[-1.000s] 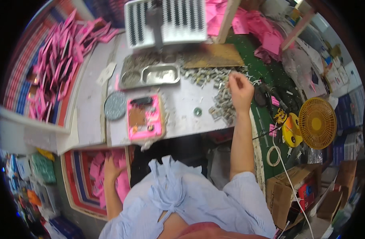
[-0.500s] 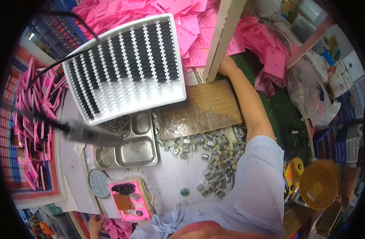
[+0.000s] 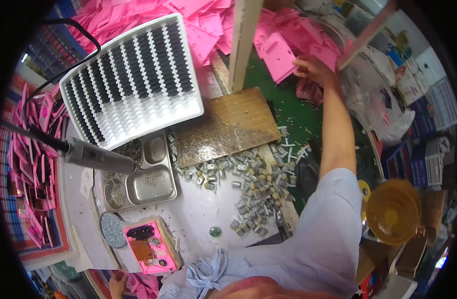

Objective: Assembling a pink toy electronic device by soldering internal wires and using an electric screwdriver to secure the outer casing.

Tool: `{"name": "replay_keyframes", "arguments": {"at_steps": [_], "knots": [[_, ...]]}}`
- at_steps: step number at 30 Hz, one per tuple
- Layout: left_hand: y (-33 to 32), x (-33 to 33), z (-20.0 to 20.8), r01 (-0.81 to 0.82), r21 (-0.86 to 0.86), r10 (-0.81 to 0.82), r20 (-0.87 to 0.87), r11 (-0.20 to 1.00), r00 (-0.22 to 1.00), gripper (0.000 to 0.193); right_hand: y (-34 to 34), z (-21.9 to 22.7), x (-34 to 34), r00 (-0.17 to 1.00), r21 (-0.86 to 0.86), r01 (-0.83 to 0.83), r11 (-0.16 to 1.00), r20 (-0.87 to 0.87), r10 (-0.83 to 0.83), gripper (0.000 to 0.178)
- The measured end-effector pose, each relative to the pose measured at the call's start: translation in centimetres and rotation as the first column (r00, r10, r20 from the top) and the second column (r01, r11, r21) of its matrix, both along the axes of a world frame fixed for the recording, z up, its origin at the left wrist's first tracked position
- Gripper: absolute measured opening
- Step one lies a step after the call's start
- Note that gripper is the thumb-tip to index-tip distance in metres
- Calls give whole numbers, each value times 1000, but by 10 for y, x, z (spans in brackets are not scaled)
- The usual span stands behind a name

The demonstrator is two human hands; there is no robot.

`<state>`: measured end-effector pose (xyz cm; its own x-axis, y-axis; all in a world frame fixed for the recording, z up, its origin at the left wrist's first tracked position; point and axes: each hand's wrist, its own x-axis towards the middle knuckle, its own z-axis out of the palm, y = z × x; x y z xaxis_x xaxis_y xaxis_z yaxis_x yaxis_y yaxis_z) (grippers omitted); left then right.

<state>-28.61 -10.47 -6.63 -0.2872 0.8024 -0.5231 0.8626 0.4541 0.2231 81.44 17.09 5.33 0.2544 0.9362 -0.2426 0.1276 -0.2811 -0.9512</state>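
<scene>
Out at the far right, my right hand (image 3: pixel 314 69) is closed on the edge of flat pink plastic panels (image 3: pixel 277 56), seemingly a small stack. More pink panels (image 3: pixel 308 32) are heaped just beyond it. My left hand (image 3: pixel 117 285) shows only in part at the lower left edge, beside pink plastic pieces (image 3: pixel 142 285); whether it grips one is unclear. Close by on the bench lies a pink housing (image 3: pixel 149 246) with a black part, a brown board and wires inside. Left of that sits a round tin of grey grains (image 3: pixel 112 229).
A white foam tray (image 3: pixel 153 107) with rows of black parts leans over a metal compartment tray (image 3: pixel 151 184). A brown board (image 3: pixel 228 124) and many small metal motors (image 3: pixel 261 199) lie mid-bench. A post (image 3: pixel 243 47) rises behind. A grey screwdriver-like tool (image 3: pixel 98 157) hangs at left.
My right hand has come out from behind the post and moved right, now with pink panels in its fingers. The view has shifted, so the bench appears further left.
</scene>
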Motion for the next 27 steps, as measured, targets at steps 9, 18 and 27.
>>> {"name": "replay_keyframes", "arguments": {"at_steps": [9, 18, 27], "knots": [[19, -23, -57, 8, 110, -31, 209, 994, 977, 44, -54, -107, 37, 590, 91, 645, 759, -690, -418, 28], [-64, -113, -86, -116, 199, 96, 108, 973, 989, 41, -21, -46, -80, 640, 475, 644, 600, 93, -762, 23], [-44, -13, -10, 17, 417, -76, 126, 909, 989, 37, -8, 40, -173, 814, 564, 335, 755, 229, -533, 25]]}}
